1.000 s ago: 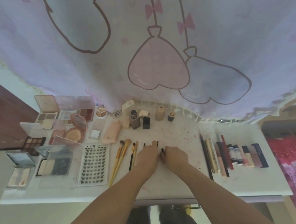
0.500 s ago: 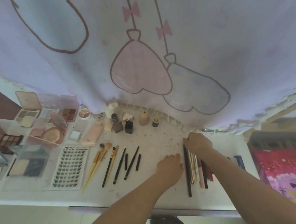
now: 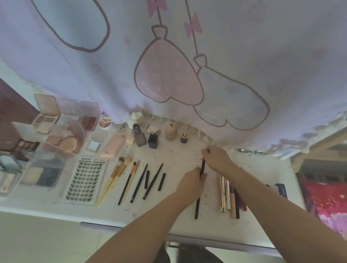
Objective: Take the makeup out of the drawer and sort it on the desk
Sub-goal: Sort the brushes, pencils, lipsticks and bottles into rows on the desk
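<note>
Sorting looks nearly done: palettes, bottles and brushes (image 3: 129,179) already grouped on your white surface (image 3: 260,223). Your left hand (image 3: 189,183) and right hand (image 3: 217,156) each pinch the long thin black pencil (image 3: 197,206), placing it between brushes and slim tubes (image 3: 229,194).

Both bare forearms are reaching forward from the bottom edge, converging mid-frame. Left hand (image 3: 191,180) is lying knuckles up, fingers curling round a thin black pencil (image 3: 199,188). Right hand (image 3: 218,156) is sitting just beyond it, fingertips pinching the pencil's far end.
</note>
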Demonstrator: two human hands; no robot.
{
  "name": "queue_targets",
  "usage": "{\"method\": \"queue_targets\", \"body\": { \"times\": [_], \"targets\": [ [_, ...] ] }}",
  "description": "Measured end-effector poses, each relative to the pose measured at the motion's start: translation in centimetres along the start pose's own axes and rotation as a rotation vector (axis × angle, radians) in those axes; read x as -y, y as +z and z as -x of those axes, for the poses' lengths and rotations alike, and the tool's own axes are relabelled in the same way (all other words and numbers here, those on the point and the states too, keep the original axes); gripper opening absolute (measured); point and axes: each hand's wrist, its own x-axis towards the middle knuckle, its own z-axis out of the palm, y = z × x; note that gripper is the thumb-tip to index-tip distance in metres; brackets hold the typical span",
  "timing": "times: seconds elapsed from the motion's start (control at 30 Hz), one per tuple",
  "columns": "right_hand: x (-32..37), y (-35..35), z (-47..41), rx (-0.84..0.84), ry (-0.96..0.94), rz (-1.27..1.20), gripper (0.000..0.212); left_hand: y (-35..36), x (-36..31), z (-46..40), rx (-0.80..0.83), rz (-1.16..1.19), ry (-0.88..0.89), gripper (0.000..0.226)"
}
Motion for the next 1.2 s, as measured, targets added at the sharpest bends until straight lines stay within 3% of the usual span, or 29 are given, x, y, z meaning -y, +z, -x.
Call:
{"method": "queue_targets", "body": {
  "times": [0.17, 0.27, 0.33, 0.43, 0.57, 0.7, 0.87, 1.1, 1.2],
  "targets": [
    [-0.1, 0.5, 0.4, 0.035, 0.203, -0.362, 0.027, -4.0, -0.5, 1.4, 0.247, -0.025, -0.004, 0.032],
    [-1.4, -0.9, 0.2, -0.130, 0.284, -0.546, 0.024, -5.5, 1.4, 3.5, 0.488, 0.069, -0.065, 0.027],
    [-1.4, -2.3, 0.5, -0.148, 0.260, -0.508, 0.018, -5.9, 3.6, 4.7, 0.417, 0.164, -0.142, 0.026],
    [0.3, -1.8, 1.9, 0.010, 0.233, -0.553, 0.019, -6.6, 5.3, 3.5, 0.225, 0.196, -0.224, 0.024],
    [2.2, 2.9, 3.4, 0.059, 0.283, -0.413, 0.005, -7.2, 5.3, 1.0, 0.107, -0.121, -0.157, 0.030],
    [3.1, 7.4, 4.2, 0.007, 0.255, -0.081, 0.015, -7.6, 5.8, -0.6, -0.004, -0.307, -0.087, 0.026],
    [4.5, 9.8, 5.1, -0.018, 0.212, 0.258, 0.034, -8.1, 6.4, -1.7, -0.046, -0.519, -0.072, 0.026],
    [5.7, 11.0, 4.5, 0.016, 0.115, 0.313, 0.039, -8.8, 7.9, -2.5, -0.048, -0.657, -0.022, 0.033],
    [4.4, 8.2, 4.0, -0.064, 0.097, 0.296, 0.037, -8.7, 7.0, -2.4, -0.087, -0.665, 0.029, 0.033]
  ]
}}
